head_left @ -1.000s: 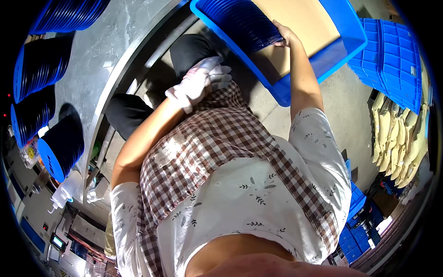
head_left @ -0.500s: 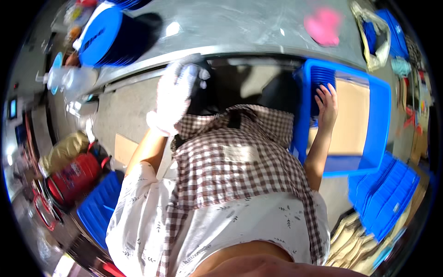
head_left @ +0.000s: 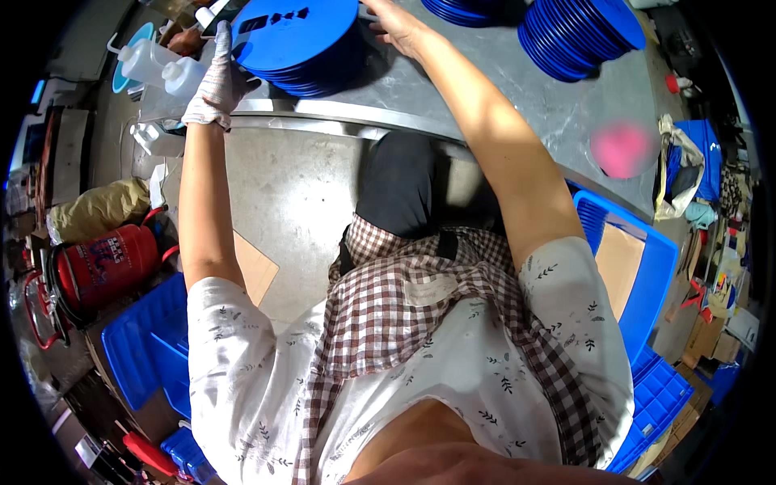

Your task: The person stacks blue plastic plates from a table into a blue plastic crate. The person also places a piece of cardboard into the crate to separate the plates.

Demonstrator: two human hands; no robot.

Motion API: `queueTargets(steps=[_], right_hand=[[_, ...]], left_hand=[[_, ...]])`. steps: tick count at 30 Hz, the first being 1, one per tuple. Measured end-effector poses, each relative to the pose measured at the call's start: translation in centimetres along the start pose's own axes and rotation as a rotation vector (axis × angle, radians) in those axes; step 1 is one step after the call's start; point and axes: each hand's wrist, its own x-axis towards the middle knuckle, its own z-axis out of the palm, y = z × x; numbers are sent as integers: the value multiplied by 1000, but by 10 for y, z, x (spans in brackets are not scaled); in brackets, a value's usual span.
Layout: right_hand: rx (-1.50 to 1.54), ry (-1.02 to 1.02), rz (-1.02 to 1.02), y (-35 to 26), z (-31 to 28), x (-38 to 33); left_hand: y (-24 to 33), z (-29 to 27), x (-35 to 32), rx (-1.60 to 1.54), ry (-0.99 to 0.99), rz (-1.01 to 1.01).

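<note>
A thick stack of round blue discs (head_left: 299,44) stands on the grey metal table, its flat top disc marked with dark slots. My left hand (head_left: 217,87), in a pale knit glove, is at the stack's left side with fingers stretched out. My bare right hand (head_left: 398,29) reaches to the stack's right side, fingers spread, the tips near its edge. Whether either hand presses on the discs I cannot tell. Two more blue disc stacks, a ribbed one (head_left: 570,40) and one cut by the upper edge (head_left: 462,10), stand to the right.
The metal table's (head_left: 453,81) front edge curves before me. A blue bin (head_left: 659,283) holding cardboard is at my right. White plastic bottles (head_left: 184,77) stand at the left. A blurred pink thing (head_left: 622,150) shows at the table's right, and a red cylinder (head_left: 109,267) lies lower left.
My right hand has left the blue bin and swung up over the table to the stack. My left hand has moved left to the stack's other side. The view has shifted too.
</note>
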Motion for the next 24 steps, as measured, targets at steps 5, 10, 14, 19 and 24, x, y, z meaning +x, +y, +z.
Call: queueTargets(steps=[5, 10, 14, 19, 24], right_hand=[[65, -114, -17, -4, 0, -6], [-47, -13, -77, 12, 5, -13], [109, -10, -77, -10, 20, -36], [32, 121, -69, -42, -9, -85], [-147, 324, -41, -31, -76, -208]], left_hand=[[-7, 9, 20, -319, -123, -93], [-12, 13, 13, -198, -79, -59], [0, 18, 7, -112, -2, -25], [12, 53, -8, -43, -53, 102], [-15, 154, -46, 93, -346, 49]])
